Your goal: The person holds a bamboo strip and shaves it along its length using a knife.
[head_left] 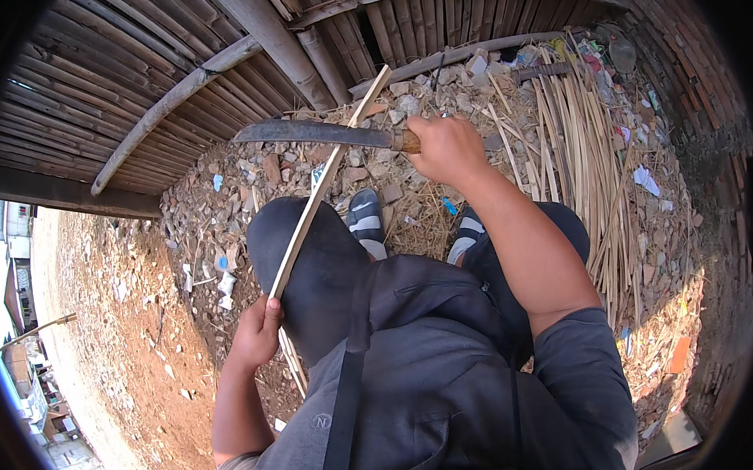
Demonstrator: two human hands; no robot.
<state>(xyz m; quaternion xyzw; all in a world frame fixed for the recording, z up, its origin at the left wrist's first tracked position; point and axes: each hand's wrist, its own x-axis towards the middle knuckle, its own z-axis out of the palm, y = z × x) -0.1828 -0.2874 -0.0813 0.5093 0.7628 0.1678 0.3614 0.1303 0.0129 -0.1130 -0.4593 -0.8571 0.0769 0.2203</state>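
Note:
My left hand (257, 331) is closed round the near end of a pale bamboo strip (299, 234), which slants up and away across my left knee. In my right hand (447, 149) is the wooden handle of a machete (317, 132), my fingers wrapped about it. The long dark blade points left and crosses the strip near its far end; whether the edge bites into it I cannot tell. Below my left hand, part of another pale strip (292, 356) shows beside my leg.
Many split bamboo strips (588, 167) lie in a pile at the right, near a brick wall (712, 128). A bamboo slat wall (126, 86) with poles rises ahead and left. Rubble (285, 167), straw and litter cover the ground round my sandalled feet (366, 219).

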